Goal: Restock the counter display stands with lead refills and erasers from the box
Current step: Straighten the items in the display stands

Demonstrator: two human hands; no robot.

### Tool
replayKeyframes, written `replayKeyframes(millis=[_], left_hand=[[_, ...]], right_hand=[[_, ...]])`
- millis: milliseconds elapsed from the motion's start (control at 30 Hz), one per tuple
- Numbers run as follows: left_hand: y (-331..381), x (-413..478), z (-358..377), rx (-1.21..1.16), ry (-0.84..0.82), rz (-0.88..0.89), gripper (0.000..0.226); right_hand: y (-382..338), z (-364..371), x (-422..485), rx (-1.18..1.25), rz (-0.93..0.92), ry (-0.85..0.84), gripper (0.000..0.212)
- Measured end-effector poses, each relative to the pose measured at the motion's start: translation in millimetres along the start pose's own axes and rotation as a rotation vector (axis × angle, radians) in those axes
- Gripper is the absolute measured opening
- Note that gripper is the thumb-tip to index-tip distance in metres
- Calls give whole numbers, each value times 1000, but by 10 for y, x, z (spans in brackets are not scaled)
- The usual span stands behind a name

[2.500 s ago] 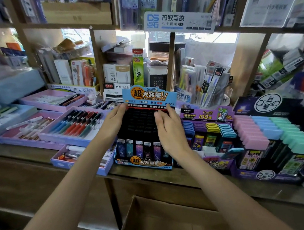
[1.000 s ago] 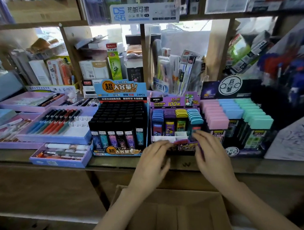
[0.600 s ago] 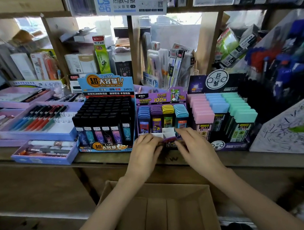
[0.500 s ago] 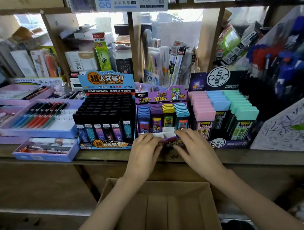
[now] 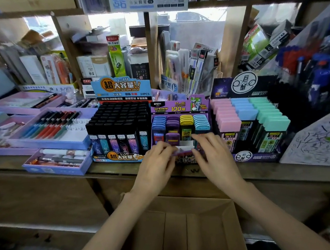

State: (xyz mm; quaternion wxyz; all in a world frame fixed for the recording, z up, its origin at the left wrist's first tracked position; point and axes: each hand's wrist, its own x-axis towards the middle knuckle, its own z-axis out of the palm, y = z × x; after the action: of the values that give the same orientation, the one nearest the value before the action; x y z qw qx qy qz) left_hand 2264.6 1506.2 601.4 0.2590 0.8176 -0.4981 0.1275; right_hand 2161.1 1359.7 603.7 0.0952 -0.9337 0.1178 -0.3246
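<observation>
Just left of the purple stand [image 5: 179, 107] sits the black refill stand [image 5: 118, 129], full; left hand [image 5: 155, 164] pinches the purple stand's front lip on its left half, right hand [image 5: 213, 154] curls fingers over the same lip on its right half, pastel stand [image 5: 250, 116] just right of it, cardboard box [image 5: 182, 230] below and in front of it. Inside the purple stand lead refills [image 5: 200, 121] stand in rows, with a white slot [image 5: 185, 143] bare at front centre. Cases look light, stiff, slick plastic, best pinched by the narrow sides under the cap; the card stand likely flexes, so hold it low
</observation>
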Motion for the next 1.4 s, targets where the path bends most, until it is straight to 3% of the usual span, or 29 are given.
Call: replayKeyframes(millis=[133, 267, 633, 733, 833, 1000, 1133, 1267, 1400], left_hand=[[31, 105, -36, 18, 28, 17, 34], [114, 144, 28, -32, 4, -44, 45], [80, 162, 61, -50, -39, -65, 48], [68, 156, 62, -43, -41, -54, 48], [64, 162, 64, -38, -36, -55, 48], [54, 146, 29, -39, -61, -20, 47], [40, 22, -60, 8, 7, 71, 31], [-71, -86, -106, 24, 65, -2, 28], [-110, -119, -90, 22, 19, -48, 33]], right_hand=[[8, -116, 151, -102, -92, 140, 32], [34, -153, 196, -134, -81, 176, 37], [42, -195, 279, -260, -94, -16, 52], [53, -159, 359, -279, -93, -186, 74], [44, -99, 385, -280, -60, -232, 88], [45, -133, 433, -310, -90, -241, 80], [17, -189, 398, -275, -126, -162, 72], [-92, -189, 430, -233, -263, -109, 60], [-214, -100, 578, -297, -427, -181, 65]])
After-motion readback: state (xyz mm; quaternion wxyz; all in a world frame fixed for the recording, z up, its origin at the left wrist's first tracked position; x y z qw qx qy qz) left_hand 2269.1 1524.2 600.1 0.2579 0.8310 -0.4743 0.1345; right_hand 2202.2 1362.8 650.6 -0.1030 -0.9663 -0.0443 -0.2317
